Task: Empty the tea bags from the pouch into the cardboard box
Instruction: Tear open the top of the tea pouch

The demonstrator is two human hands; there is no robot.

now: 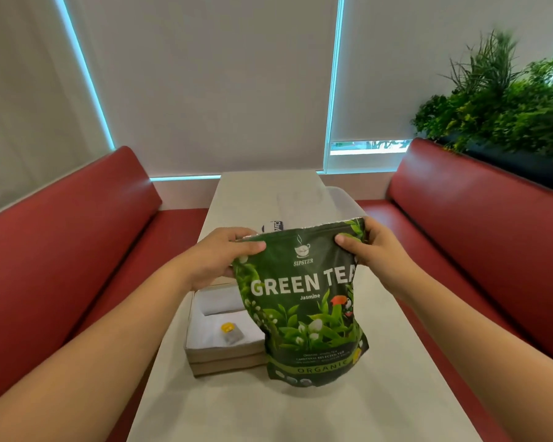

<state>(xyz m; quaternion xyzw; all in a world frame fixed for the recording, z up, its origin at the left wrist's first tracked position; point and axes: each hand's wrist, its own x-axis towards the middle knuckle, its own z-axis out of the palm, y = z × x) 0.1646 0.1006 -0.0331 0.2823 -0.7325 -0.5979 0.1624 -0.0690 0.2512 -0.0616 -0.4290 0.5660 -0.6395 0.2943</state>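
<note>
fingers of left hand (217, 260) and right hand (374, 250) pinch the pouch (304, 314) at its top corners; below the left fingers, a tea bag (232, 334) lies in the cardboard box (224, 358).

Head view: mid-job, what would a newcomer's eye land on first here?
The bright green tea pouch fills the centre, held upright, with the left hand and right hand each pinching a top corner. Just left of it, partly hidden behind it, sits the open cardboard box with one yellow-tagged tea bag lying inside. Red benches flank both sides.
</note>
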